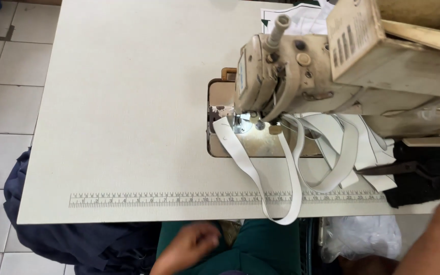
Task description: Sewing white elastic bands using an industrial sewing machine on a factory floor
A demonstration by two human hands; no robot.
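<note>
My left hand (192,244) rests below the table's front edge, over my green-clad lap, fingers curled, and I cannot make out anything in it. Only my right forearm (436,234) shows at the lower right; the hand itself is out of frame. A worn cream sewing machine (301,76) stands on the table. A white elastic strap (240,155) lies under its presser foot (240,122) and loops down over the table's front edge. More loops of the strap (342,153) lie to the right.
The cream table (128,102) has a printed ruler strip (179,198) along its front edge. A black cloth piece (426,173) sits at the right. Dark blue fabric (77,239) hangs at the lower left, a white plastic bag (362,237) at the lower right. The floor is tiled.
</note>
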